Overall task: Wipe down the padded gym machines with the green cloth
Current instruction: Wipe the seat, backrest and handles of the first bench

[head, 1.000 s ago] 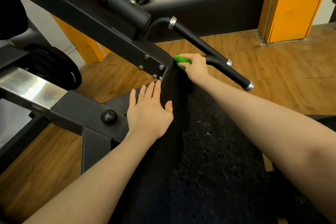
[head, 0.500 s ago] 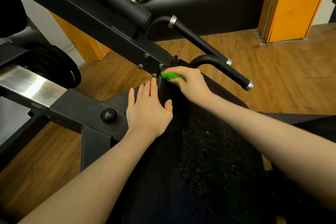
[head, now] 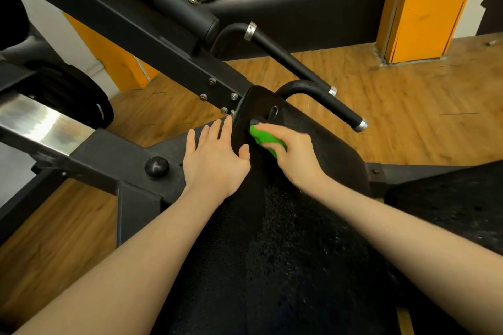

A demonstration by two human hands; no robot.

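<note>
the green cloth [head: 265, 139] is bunched on the far end of the black pad [head: 285, 239], gripped under the curled fingers of the right hand [head: 292, 153]. just beside it the left hand [head: 215, 162] lies flat with fingers straight on the pad's left edge. beyond them a black handle [head: 321, 100] curves over the wooden floor [head: 408, 106], by the machine's dark frame [head: 114, 155].

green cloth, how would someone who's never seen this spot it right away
Start at the long black pad running up the middle of the view, and follow it to its far end. There the right hand grips a bunched green cloth pressed against the pad, beside the flat left hand. It is the only bright green thing among black metal, black padding and orange-brown floor.
</note>
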